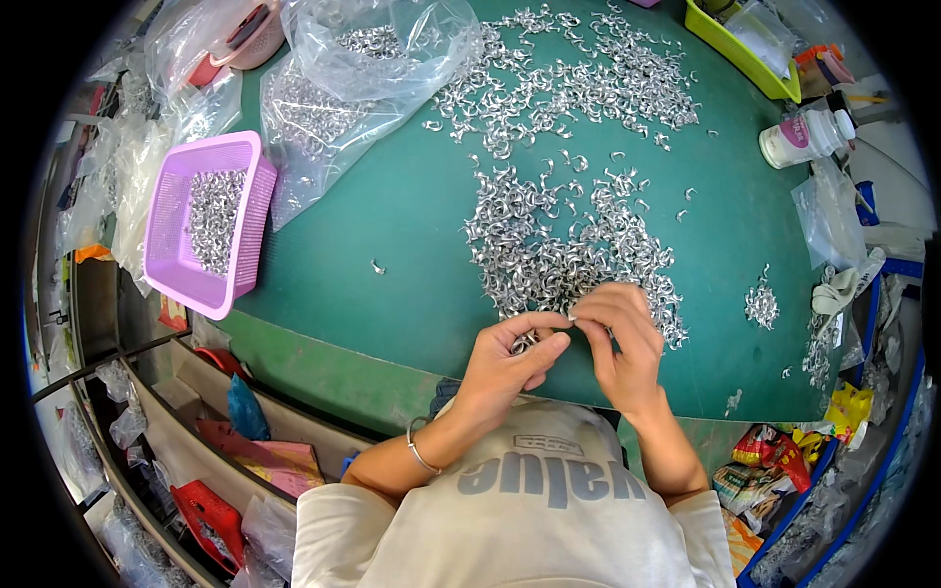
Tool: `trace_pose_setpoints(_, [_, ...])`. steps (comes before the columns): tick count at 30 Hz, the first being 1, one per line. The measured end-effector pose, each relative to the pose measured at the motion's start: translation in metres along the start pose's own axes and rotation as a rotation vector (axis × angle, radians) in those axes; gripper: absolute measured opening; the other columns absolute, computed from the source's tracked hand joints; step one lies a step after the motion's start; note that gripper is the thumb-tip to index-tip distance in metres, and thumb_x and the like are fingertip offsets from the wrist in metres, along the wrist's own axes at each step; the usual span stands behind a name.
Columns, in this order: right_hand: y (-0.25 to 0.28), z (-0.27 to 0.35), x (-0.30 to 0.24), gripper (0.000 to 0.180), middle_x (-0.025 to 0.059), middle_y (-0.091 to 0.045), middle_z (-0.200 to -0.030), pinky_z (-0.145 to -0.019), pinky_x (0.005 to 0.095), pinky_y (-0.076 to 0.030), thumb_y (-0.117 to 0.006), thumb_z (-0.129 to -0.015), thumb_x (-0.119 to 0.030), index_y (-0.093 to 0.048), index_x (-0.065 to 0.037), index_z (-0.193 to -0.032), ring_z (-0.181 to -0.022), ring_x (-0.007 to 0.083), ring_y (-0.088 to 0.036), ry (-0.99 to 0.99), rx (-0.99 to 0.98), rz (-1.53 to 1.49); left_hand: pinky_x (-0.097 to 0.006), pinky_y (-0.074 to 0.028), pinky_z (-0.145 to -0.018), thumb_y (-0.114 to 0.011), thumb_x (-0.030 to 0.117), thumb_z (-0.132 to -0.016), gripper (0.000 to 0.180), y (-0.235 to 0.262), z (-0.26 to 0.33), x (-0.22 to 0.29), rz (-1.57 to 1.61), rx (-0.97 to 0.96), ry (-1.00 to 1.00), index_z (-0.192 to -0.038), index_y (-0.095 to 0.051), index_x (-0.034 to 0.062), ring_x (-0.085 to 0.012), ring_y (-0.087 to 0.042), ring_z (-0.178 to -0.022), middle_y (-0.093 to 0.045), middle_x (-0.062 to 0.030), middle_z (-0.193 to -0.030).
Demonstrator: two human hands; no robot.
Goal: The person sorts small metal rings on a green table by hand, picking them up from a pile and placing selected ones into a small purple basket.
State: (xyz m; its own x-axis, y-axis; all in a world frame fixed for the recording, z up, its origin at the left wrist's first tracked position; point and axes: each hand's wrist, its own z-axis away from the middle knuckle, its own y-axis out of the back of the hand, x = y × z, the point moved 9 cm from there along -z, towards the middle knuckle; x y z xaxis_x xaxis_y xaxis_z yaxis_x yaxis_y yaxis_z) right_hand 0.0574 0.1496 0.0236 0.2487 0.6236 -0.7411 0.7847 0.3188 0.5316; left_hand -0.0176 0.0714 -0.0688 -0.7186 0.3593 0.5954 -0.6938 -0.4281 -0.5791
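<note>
Small curved silver metal pieces lie in a dense pile (529, 235) on the green tabletop (363, 294), just beyond my hands. My left hand (510, 358) is curled round several of these pieces, some of which show between thumb and forefinger. Its forefinger tip meets the fingertips of my right hand (624, 343). Those right fingers are pinched on one tiny pale piece (572, 318), too small to make out its shape. A looser spread of the same pieces (608, 78) lies farther back.
At the left edge stands a purple basket (253, 211) with metal pieces inside. Behind it lies a clear plastic bag (304, 167) of more pieces. A small heap (762, 306) sits at right, below a white bottle (789, 142) and a lime-green tray (740, 59).
</note>
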Motion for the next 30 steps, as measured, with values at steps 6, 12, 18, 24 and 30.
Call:
trace_pose_setpoints(6, [0.006, 0.005, -0.009, 0.019, 0.0136, -0.058, -0.079, -0.057, 0.0302, -0.045, -0.063, -0.062, 0.011, -0.059, 0.005, -0.08, -0.067, 0.0244, -0.055, 0.052, 0.014, -0.132, -0.016, -0.025, -0.042, -0.062, 0.009, -0.079, 0.012, -0.008, 0.0, 0.008, 0.008, 0.012, -0.08, -0.089, -0.061, 0.0018, -0.0011, -0.035, -0.051, -0.047, 0.004, -0.067])
trace_pose_setpoints(12, [0.014, 0.01, -0.004, 0.02, 0.0143, -0.059, -0.083, -0.061, 0.0295, -0.045, -0.063, -0.065, 0.01, -0.06, 0.005, -0.084, -0.069, 0.024, -0.055, -0.042, 0.068, -0.165, -0.017, -0.029, -0.046, -0.062, 0.003, -0.077, 0.008, -0.013, 0.004, 0.023, -0.114, 0.031, -0.187, -0.084, -0.062, -0.0006, -0.0026, -0.039, -0.054, -0.049, 0.002, -0.067])
trace_pose_setpoints(18, [0.008, 0.012, 0.017, 0.014, 0.0115, -0.058, -0.091, -0.075, 0.0285, -0.042, -0.057, -0.077, 0.0, -0.059, 0.003, -0.09, -0.084, 0.0191, -0.053, -0.349, -0.064, -0.223, -0.02, -0.036, -0.059, -0.062, -0.003, -0.073, 0.006, -0.021, 0.008, 0.044, -0.352, -0.012, -0.384, -0.079, -0.062, -0.0028, -0.0059, -0.044, -0.064, -0.052, -0.0009, -0.069])
trace_pose_setpoints(24, [-0.017, 0.038, 0.03, 0.011, 0.0081, -0.059, -0.091, -0.074, 0.0279, -0.042, -0.053, -0.084, -0.003, -0.06, 0.003, -0.09, -0.084, 0.0139, -0.053, -0.703, -0.086, -0.955, -0.02, -0.035, -0.057, -0.063, -0.004, -0.071, 0.007, -0.031, 0.014, 0.05, -0.337, -0.053, -0.377, -0.078, -0.062, -0.0024, -0.0052, -0.043, -0.062, -0.051, 0.0005, -0.066])
trace_pose_setpoints(30, [-0.03, 0.053, 0.022, 0.011, 0.0081, -0.059, -0.092, -0.078, 0.028, -0.04, -0.054, -0.085, -0.007, -0.058, 0.001, -0.091, -0.087, 0.0138, -0.053, -0.849, -0.043, -1.368, -0.02, -0.034, -0.049, -0.068, -0.006, -0.066, 0.013, -0.035, 0.028, 0.064, -0.463, 0.008, -0.547, -0.076, -0.062, -0.0015, -0.0049, -0.041, -0.054, -0.047, 0.001, -0.059])
